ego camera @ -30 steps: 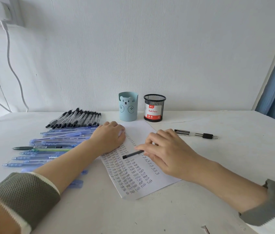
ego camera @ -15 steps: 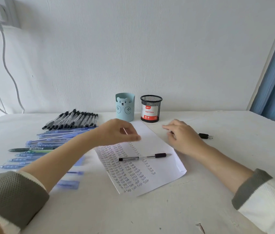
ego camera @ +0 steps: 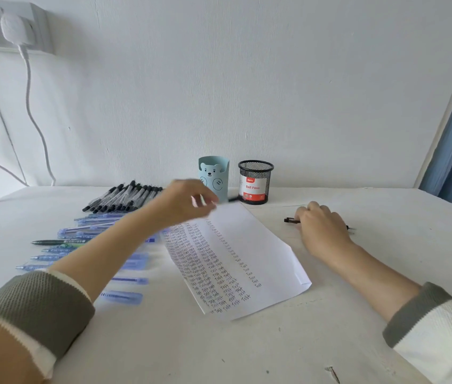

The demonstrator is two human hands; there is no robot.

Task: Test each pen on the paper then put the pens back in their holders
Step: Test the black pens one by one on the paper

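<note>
White table (ego camera: 402, 214) stretches broad from the paper (ego camera: 249, 256) to its right edge. Since half a second ago, the black pen (ego camera: 233, 199) has left the sheet. My left hand (ego camera: 186, 205), blurred, pinches it just before the blue bear holder (ego camera: 216, 173). My right hand (ego camera: 321, 228) curls its fingers around a second pen (ego camera: 291, 220) beside the paper's right edge.

Blurred left hand (ego camera: 184, 203); pen (ego camera: 291, 220) half-hidden.

Metal mesh holder (ego camera: 255, 169), matt wht paper (ego camera: 263, 245)
</note>
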